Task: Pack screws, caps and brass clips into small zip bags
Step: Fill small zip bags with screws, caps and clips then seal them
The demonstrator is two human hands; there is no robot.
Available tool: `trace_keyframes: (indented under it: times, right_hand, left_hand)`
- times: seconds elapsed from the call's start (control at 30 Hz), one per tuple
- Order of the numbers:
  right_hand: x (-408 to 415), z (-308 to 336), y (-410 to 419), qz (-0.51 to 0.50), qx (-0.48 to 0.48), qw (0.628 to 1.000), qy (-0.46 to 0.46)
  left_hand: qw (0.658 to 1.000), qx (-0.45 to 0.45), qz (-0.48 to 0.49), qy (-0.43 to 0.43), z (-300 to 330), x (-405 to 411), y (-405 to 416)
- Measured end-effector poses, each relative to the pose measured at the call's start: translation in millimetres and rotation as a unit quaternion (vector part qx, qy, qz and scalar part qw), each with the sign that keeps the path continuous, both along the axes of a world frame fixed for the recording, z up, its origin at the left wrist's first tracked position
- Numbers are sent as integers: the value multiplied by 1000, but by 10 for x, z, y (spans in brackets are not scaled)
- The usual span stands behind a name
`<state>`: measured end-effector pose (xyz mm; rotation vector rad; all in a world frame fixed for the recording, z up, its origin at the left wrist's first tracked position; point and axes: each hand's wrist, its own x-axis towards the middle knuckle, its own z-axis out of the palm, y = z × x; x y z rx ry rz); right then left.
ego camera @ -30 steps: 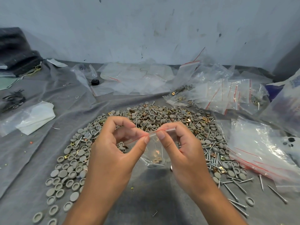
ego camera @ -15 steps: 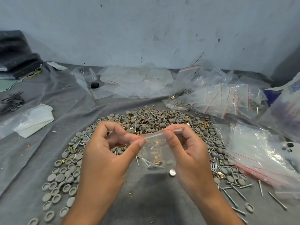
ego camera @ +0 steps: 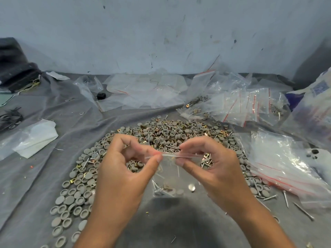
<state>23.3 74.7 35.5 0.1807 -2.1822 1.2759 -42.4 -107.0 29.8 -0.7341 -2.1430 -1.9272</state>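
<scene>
Fingers point(ego camera: 158, 159) of both the left hand point(ego camera: 123, 178) and right hand point(ego camera: 213, 169) pinch the zip bag point(ego camera: 167, 178) by its strip, above the screws and caps point(ego camera: 175, 135). Best slide along, pressing evenly until sealed.

Round grey plastic caps point(ego camera: 77, 196) spread in a heap, mixed with shiny silver metal screws point(ego camera: 286, 198) and small golden brass clips point(ego camera: 72, 180). The clear plastic zip bags point(ego camera: 279, 163) at right carry thin red seal lines. A plain grey cloth point(ego camera: 59, 136) covers the desk; the far wall point(ego camera: 161, 33) is pale blue, flecked with dark marks.
</scene>
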Motion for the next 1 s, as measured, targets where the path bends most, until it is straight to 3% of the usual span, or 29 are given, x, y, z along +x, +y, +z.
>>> trace_keyframes:
  times: [0.1, 0.27, 0.37, 0.5, 0.57, 0.67, 0.8, 0.9, 1.0]
  right_hand:
    - [-30, 26, -18, -11, -10, 1000, 1]
    - [-401, 216, 153, -21, -223, 974, -28]
    - [-829, 379, 489, -124, -270, 955, -8]
    - [-1384, 637, 1212, -309, -411, 856, 53]
    - [-1462, 577, 1545, -345, -423, 838, 0]
    - [-1302, 252, 1831, -375, -291, 860, -186]
    - [-571, -67, 1899, -357, -48, 900, -246]
    - [37, -296, 1916, -324, 159, 863, -354]
    - [402, -472, 1877, -307, 231, 829, -406]
  left_hand:
    - [1000, 14, -1, -11, 6, 27, 35]
    - [998, 37, 36, -23, 14, -36, 73]
    - [998, 34, 44, -26, -8, -54, 60]
    - [998, 28, 42, -49, 1, -61, 32]
    - [998, 33, 38, -45, 15, -86, 5]
    - [998, 39, 33, -47, 13, -140, -39]
    - [998, 33, 24, -49, 9, -161, -56]
    - [998, 40, 18, -50, -12, -175, -80]
    - [997, 49, 17, -55, -36, -175, -85]
